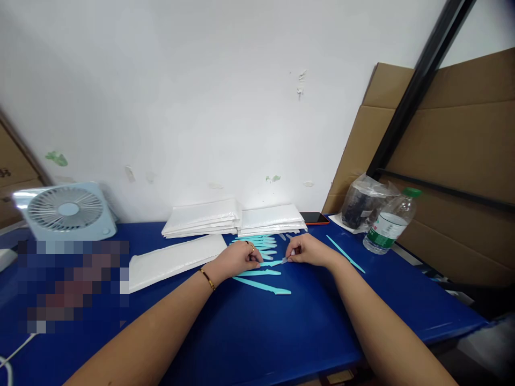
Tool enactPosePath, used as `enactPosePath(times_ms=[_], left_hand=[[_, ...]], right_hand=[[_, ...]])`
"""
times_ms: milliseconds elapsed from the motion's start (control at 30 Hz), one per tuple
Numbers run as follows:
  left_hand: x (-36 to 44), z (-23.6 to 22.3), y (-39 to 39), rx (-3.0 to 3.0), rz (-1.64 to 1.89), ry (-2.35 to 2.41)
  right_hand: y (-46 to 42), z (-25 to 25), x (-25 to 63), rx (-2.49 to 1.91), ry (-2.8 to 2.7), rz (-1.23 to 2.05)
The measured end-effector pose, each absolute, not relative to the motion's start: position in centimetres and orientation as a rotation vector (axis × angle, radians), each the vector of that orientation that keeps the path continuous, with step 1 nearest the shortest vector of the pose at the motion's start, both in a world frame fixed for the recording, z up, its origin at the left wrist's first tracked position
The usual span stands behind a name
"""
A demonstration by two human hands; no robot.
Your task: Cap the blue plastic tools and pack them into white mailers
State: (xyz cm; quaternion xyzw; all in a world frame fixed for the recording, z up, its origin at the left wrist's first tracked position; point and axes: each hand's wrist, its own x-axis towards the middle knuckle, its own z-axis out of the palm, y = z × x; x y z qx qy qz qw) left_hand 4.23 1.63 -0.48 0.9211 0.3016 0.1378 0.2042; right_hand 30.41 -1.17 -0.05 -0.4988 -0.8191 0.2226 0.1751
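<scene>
My left hand (235, 261) is closed around the handle of a turquoise eyebrow razor (270, 263), low over the blue table. At that razor's blade end, the fingertips of my right hand (308, 250) pinch a small clear blade cap (285, 260). Whether the cap sits fully on the blade I cannot tell. Just in front lie two more razors, one beside my left fingers (261, 273) and a nearer razor (263, 286). Behind my hands several turquoise razors (265, 245) are fanned out, with small clear caps (283, 236) near them. A single turquoise stick (345, 253) lies right of my right hand.
Stacks of white padded envelopes (201, 217) stand against the wall; one envelope (177, 261) lies left of my left hand. A phone (315, 218), a bagged dark container (358, 203) and a water bottle (390, 225) are at the right. A fan (68, 209) stands left.
</scene>
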Motion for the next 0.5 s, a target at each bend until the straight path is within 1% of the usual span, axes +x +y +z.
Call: enactPosePath(times_ms=[133, 233, 300, 433, 500], left_hand=[[4.4, -0.5, 1.5, 2.542, 0.385, 0.853], [4.4, -0.8, 1.6, 2.54, 0.408, 0.862], [4.3, -1.0, 1.6, 2.555, 0.437, 0.851], [4.4, -1.3, 1.8, 2.578, 0.472, 0.843], [4.4, -1.3, 1.7, 2.571, 0.465, 0.853]], right_hand=[[-1.2, -0.5, 29.3, -1.328, -2.336, 0.655], [-0.9, -0.8, 29.0, -1.355, -2.321, 0.62], [-0.5, -1.0, 29.0, -1.447, -2.252, 0.478], [0.9, -1.5, 28.9, -1.682, -2.118, 0.016], [1.5, -1.8, 28.7, -1.761, -2.117, -0.088]])
